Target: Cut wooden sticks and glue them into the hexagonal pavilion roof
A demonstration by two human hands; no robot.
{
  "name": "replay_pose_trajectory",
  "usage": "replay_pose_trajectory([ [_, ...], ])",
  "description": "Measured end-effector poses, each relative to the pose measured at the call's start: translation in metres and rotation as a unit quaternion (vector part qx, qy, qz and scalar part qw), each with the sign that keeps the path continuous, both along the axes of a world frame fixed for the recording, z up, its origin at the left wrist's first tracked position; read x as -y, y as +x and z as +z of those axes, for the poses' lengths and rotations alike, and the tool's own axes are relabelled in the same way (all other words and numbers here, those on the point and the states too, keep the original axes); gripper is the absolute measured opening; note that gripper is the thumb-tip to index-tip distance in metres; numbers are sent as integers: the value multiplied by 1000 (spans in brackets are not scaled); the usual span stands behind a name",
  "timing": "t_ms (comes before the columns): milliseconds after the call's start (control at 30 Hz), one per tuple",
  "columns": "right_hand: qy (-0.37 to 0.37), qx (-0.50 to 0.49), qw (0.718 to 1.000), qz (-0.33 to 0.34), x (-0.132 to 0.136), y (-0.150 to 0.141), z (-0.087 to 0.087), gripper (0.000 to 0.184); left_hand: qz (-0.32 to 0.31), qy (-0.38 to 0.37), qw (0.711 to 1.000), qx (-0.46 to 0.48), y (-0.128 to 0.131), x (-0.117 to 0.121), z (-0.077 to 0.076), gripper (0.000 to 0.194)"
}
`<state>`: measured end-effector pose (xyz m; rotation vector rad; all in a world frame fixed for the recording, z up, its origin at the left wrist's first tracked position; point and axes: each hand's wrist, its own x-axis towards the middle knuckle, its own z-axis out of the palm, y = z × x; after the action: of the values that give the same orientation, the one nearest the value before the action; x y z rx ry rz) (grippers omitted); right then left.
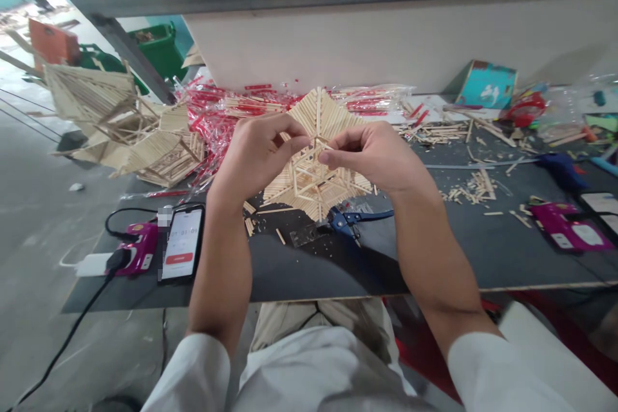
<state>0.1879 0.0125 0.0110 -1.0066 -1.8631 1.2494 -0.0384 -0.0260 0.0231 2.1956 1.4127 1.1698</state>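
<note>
A star-shaped model made of thin wooden sticks [313,174] is held up over the dark table [483,251]. My left hand [258,151] grips its left side, fingers curled round the sticks. Opposite it, my right hand [371,154] pinches the model near its middle, thumb and fingertips pressed together on a stick. Both hands meet at the model's centre. Under the model lie blue-handled cutters [352,219] on the table.
A phone [181,244] and a pink device with a cable [138,251] lie at the left. Finished stick structures [125,129] and red-and-clear stick packets [217,116] are behind. Loose sticks [470,187], a pink box [567,228] and a teal box [487,84] are to the right.
</note>
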Motion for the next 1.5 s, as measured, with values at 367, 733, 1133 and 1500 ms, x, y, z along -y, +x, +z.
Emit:
replay_pose_trajectory([
  [367,5,-4,1000,12,1,-4,2,41,27,-128,982,133,12,25,-29,32],
  [733,21,-8,1000,1,0,-5,0,43,-47,-170,977,118,18,13,-15,25],
  [1133,36,-14,999,0,0,-6,0,45,-85,-208,972,69,13,5,-6,18],
  [1500,29,-16,999,5,-1,-7,1,48,-92,-183,974,95,12,2,-14,20],
])
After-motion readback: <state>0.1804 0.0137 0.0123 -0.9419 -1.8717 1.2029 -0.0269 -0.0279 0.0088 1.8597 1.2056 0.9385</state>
